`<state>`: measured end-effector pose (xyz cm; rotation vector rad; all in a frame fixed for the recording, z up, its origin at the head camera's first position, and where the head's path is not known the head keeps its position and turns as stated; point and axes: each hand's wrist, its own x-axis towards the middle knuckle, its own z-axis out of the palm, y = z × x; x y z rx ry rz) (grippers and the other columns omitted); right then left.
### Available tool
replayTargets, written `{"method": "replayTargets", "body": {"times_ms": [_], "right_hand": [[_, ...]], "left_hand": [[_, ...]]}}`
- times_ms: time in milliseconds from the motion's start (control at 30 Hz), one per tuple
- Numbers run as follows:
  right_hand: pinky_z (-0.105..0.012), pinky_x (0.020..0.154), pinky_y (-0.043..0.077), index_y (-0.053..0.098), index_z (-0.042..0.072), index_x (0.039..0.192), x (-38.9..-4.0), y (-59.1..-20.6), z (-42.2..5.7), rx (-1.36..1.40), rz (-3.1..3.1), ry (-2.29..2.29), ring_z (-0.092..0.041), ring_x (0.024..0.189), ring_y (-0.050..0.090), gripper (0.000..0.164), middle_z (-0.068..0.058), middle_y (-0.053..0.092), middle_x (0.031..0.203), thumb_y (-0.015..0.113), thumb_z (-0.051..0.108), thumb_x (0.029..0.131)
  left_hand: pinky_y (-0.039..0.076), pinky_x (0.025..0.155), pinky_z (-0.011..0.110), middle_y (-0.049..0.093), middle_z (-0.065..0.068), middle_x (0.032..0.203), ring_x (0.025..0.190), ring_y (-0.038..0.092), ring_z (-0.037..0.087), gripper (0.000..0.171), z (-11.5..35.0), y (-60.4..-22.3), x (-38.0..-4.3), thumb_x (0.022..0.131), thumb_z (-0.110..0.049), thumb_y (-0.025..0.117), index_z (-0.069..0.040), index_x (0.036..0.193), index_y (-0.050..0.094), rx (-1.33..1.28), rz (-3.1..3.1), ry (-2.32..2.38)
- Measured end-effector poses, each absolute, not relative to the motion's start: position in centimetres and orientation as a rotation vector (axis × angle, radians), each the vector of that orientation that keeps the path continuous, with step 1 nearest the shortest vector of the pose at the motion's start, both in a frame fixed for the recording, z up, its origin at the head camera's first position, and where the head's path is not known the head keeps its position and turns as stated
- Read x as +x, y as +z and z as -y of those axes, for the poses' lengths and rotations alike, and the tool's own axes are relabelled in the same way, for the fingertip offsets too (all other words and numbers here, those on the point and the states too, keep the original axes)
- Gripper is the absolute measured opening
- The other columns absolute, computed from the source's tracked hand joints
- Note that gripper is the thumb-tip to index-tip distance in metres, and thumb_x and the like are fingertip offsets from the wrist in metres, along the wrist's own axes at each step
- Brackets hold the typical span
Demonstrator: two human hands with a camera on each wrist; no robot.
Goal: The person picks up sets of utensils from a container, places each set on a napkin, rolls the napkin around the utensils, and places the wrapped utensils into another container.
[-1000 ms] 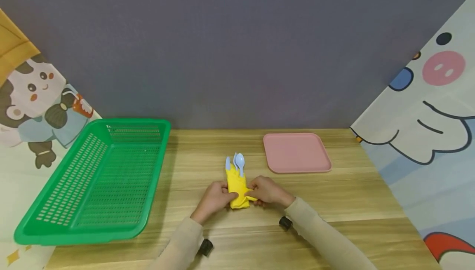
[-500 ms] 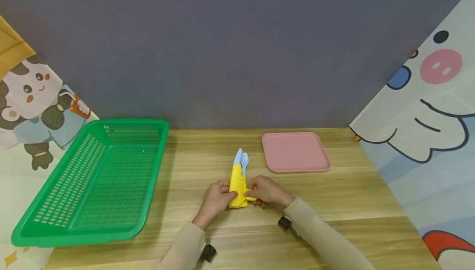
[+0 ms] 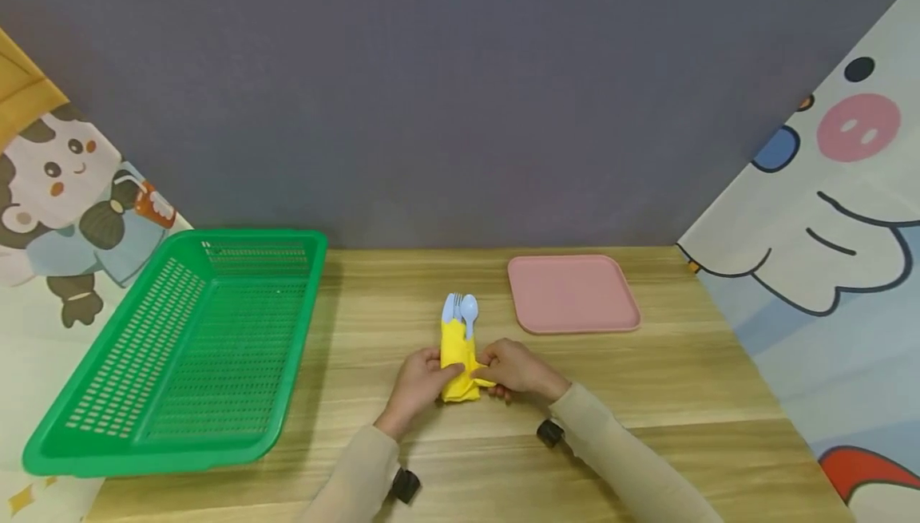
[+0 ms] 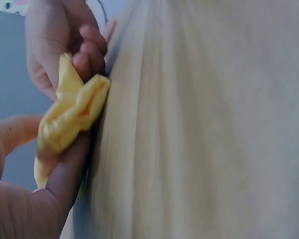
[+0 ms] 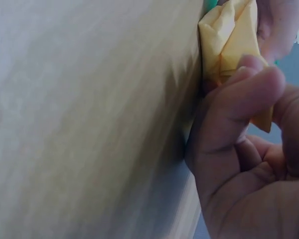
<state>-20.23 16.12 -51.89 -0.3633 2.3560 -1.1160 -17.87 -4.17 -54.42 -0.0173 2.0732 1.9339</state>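
Note:
A yellow napkin (image 3: 455, 355) is wrapped round a pale blue knife (image 3: 448, 308), fork (image 3: 458, 305) and spoon (image 3: 469, 309), whose upper ends stick out at the far end. My left hand (image 3: 417, 386) grips the bundle from the left, thumb on top and fingers beneath it. On the other side my right hand (image 3: 519, 369) pinches a loose corner of the napkin between thumb and fingers. In the left wrist view the folded lower end of the napkin (image 4: 70, 119) shows between both hands. The cutlery's lower parts are hidden inside the cloth.
A large green basket (image 3: 298, 363) with slotted walls stands on the left of the wooden table (image 3: 676, 395). Behind my right hand lies a pink tray (image 3: 575, 295). A grey panel (image 3: 460, 100) rises along the table's back edge.
The bundle first turned in my left hand so its top tilted right, hiding the fork, then turned back left, showing the fork again. My right hand keeps pinching the napkin corner.

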Motion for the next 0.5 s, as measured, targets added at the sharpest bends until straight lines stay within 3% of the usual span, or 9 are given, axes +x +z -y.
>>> {"method": "replayTargets", "body": {"times_ms": [200,500], "right_hand": [[-0.027,0.042,0.052,0.064,0.008,0.078,-20.5,-52.0,-16.1,-0.379,-2.364,-1.09,-0.01,0.043,0.055,0.024,-0.002,0.062,0.056,0.07,0.023,0.095],[-0.027,0.042,0.052,0.064,0.007,0.077,-20.7,-52.0,-16.3,-0.361,-2.334,-1.123,-0.01,0.043,0.054,0.024,-0.004,0.063,0.057,0.072,0.023,0.094]], "left_hand": [[0.049,0.051,0.022,0.068,0.005,0.071,0.06,0.059,0.01,0.03,4.1,-54.2,-19.0,0.085,-0.025,0.081,0.003,0.09,0.072,-0.004,-2.253,1.761],[0.053,0.055,0.025,0.068,0.005,0.075,0.062,0.062,0.012,0.024,3.7,-53.8,-19.3,0.086,-0.018,0.079,0.003,0.093,0.071,0.014,-2.296,1.686]]}}
